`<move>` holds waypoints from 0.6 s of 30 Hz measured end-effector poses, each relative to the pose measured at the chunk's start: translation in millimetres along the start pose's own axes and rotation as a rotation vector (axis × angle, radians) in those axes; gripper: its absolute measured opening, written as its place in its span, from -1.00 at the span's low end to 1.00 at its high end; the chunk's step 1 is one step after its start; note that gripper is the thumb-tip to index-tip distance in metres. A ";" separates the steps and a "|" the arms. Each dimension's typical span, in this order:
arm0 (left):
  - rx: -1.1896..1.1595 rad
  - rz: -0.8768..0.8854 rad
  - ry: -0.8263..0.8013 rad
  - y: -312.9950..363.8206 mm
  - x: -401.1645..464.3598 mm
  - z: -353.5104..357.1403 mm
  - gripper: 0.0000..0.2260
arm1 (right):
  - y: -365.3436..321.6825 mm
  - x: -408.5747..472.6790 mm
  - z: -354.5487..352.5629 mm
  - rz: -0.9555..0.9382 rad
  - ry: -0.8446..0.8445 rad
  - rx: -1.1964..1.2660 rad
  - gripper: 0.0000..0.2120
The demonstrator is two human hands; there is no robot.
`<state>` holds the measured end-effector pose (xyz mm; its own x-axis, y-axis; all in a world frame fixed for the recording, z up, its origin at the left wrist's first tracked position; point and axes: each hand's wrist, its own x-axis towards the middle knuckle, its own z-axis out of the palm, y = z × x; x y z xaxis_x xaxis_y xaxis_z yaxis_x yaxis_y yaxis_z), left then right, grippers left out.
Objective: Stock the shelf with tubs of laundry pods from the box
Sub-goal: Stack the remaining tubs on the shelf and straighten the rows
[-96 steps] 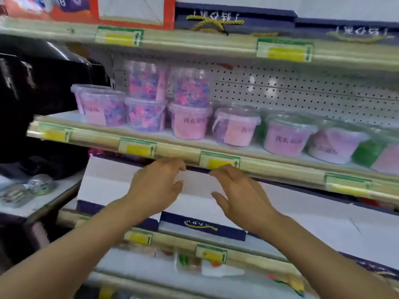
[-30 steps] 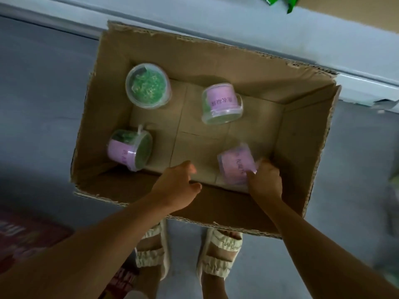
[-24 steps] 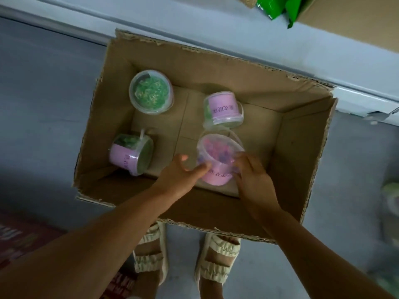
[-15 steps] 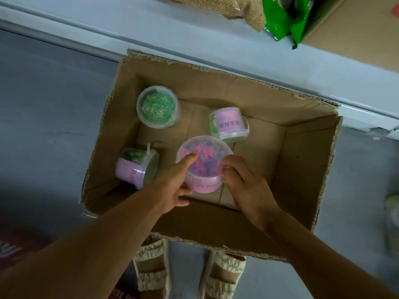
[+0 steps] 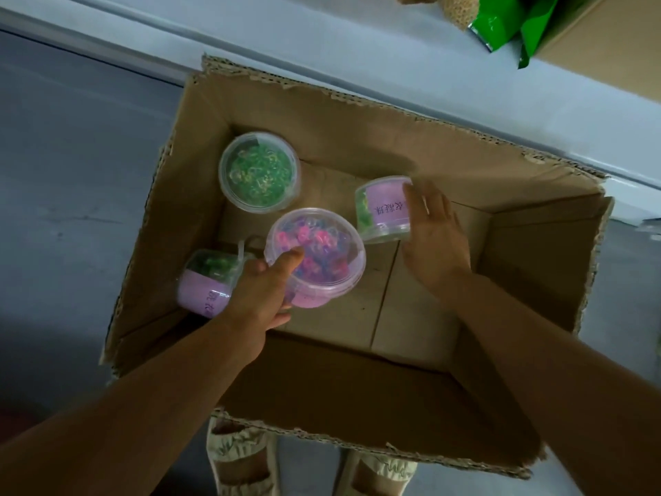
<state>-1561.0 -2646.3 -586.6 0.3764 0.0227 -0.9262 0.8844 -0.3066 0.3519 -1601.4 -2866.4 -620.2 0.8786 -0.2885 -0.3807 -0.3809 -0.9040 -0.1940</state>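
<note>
The left hand [image 5: 263, 288] grips the pink-pod tub [image 5: 316, 257], lid up, above the cardboard box [image 5: 357, 381]. The right hand [image 5: 434, 238], fingers straight, reaches the green-pod tub [image 5: 384, 209] on its side just left of it, the nearer hand for it.

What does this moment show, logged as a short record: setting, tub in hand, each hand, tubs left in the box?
setting: open brown cardboard box on a grey floor
tub in hand: clear round plastic tub of pink and blue pods, upright, lidded
left hand: left hand grips that tub by its side, thumb on the lid
right hand: right hand open, fingers straight, at the clear tub with a pink label lying on its side
other tubs left: upright clear tub of green pods; tipped tub of green pods with a pink label
</note>
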 end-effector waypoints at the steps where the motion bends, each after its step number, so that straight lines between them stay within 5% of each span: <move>1: -0.001 0.010 0.008 0.0 2.8 -0.6 -0.66 | 1.8 9.4 1.1 -0.032 -0.024 -0.035 -0.10; 6: 0.004 0.039 0.052 -2.2 10.0 -2.7 -0.62 | 4.3 31.7 4.8 -0.117 -0.156 -0.130 0.07; 10: 0.012 0.055 0.069 -4.2 5.4 -3.5 -0.64 | 5.7 23.0 2.1 -0.046 -0.081 -0.207 -0.02; 18: -0.069 0.103 0.037 19.2 -54.8 -4.4 -0.67 | 4.4 -39.4 -47.3 0.354 -0.056 0.410 -0.47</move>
<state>-1563.5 -2649.2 -528.6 0.4751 0.0298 -0.8794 0.8569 -0.2430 0.4547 -1624.1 -2874.0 -563.2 0.6640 -0.5253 -0.5322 -0.7414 -0.5547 -0.3776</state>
